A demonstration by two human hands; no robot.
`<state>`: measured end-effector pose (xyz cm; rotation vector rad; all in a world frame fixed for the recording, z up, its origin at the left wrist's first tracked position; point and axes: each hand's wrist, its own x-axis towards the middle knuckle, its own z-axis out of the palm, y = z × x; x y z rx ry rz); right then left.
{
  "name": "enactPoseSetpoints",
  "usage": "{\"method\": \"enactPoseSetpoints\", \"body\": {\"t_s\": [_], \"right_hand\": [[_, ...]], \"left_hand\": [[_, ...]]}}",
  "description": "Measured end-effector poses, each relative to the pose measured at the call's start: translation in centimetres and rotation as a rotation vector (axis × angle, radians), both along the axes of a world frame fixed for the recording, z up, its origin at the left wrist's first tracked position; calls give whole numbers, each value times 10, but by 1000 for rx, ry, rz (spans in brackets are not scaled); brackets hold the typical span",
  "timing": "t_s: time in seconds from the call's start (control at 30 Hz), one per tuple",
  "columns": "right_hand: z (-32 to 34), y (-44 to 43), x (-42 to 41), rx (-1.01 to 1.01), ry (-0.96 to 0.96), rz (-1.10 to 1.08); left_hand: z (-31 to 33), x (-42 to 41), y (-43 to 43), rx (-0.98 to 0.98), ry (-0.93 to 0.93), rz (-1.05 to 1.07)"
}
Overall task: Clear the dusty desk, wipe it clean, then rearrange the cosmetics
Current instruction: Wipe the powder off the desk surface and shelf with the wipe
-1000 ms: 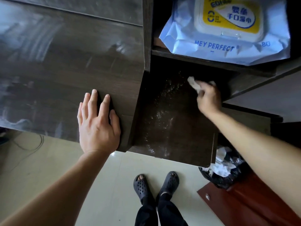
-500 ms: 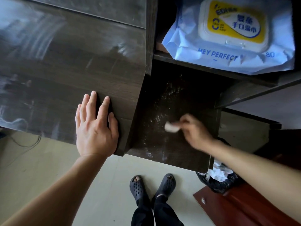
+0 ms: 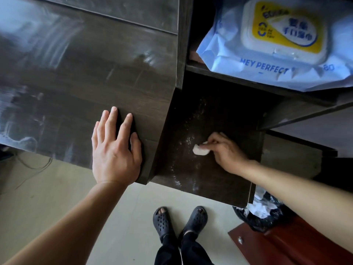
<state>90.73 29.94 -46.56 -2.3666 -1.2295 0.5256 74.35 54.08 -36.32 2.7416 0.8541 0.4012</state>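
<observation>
The dark wooden desk top (image 3: 76,83) is showing streaky smears, with the left hand (image 3: 114,155) lying flat at its 5 o'clock corner. At 3 o'clock of it, a lower shelf (image 3: 219,188) is carrying white specks and a white wipe (image 3: 200,151) near its middle, which the right hand (image 3: 227,152) is pressing down. At 12 o'clock from there, an upper shelf (image 3: 229,78) is bearing a pack of wet wipes (image 3: 277,44)

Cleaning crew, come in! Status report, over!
Left hand flat on dark wooden desk top. Right hand pinches small white wipe on dark lower shelf. White dust specks left of wipe.
</observation>
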Motion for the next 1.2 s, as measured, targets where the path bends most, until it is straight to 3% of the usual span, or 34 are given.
{"method": "enactPoseSetpoints", "body": {"t_s": [0.03, 0.17, 0.23, 0.3, 0.43, 0.53, 0.57, 0.63, 0.73, 0.8, 0.9, 1.03, 1.1, 1.2], "right_hand": [[2, 1, 8, 11, 26, -50], [3, 54, 94, 161, -14, -633], [-10, 80, 129, 42, -2, -797], [-15, 96, 126, -93, -40, -726], [-6, 74, 73, -58, -105, -268], [5, 37, 37, -44, 5, 71], [8, 34, 35, 11, 77, 66], [14, 56, 54, 149, 151, -217], [7, 96, 98, 65, 121, -609], [3, 103, 85, -13, 38, -557], [-12, 64, 8, -18, -97, -152], [-6, -3, -62, -32, 40, 71], [1, 3, -39, -15, 69, -115], [1, 21, 5, -34, -43, -503]], "left_hand": [[0, 1, 0, -1, -4, 0], [0, 1, 1, 0, -3, 4], [-1, 1, 0, 1, -3, 2], [-1, 1, 1, 1, 0, 3], [-1, 0, 1, 6, 7, 7], [2, 0, 0, 5, 11, 7], [2, 0, 0, 4, 9, 6], [2, 1, 1, 3, 0, 6], [1, 1, 1, 4, -2, 7], [0, 1, 1, 4, 1, 4], [-1, 0, 1, 5, 16, 4], [1, 0, 0, 0, 12, 4], [2, 0, 1, -3, 8, 4], [1, 1, 2, 1, 4, 3]]}}
